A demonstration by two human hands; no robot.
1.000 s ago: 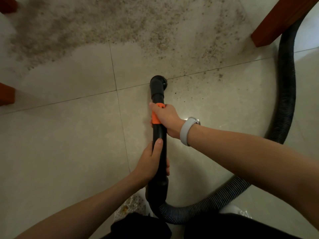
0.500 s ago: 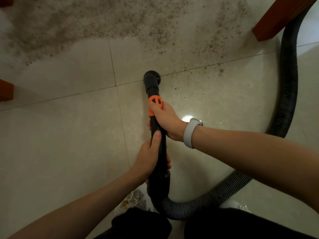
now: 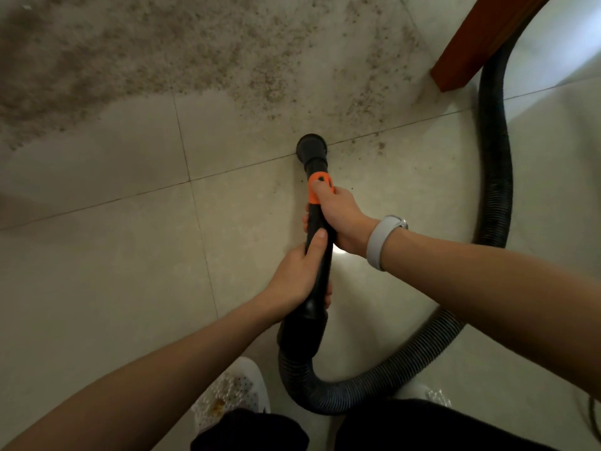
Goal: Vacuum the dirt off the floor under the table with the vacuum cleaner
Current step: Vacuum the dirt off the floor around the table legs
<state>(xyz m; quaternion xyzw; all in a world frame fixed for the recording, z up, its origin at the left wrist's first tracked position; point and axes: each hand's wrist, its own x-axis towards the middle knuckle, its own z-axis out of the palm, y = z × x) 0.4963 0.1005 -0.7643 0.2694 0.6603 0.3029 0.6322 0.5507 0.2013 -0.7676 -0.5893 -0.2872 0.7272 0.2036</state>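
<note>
— Gripping what, and how?

— Both my hands hold the vacuum wand [image 3: 320, 255]. My right hand [image 3: 341, 219] wraps it at the orange collar [image 3: 320, 187]; my left hand [image 3: 297, 278] grips lower, thumb laid along the tube.

— Nozzle position?

— The nozzle [image 3: 311, 148] sits on the tile seam, at the edge of the dirt [image 3: 195, 53], near the table leg [image 3: 481, 40]. The hose [image 3: 494, 177] loops right.

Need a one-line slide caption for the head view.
Both hands, left hand and right hand, grip the vacuum wand, nozzle on tile beside dirt.
</note>
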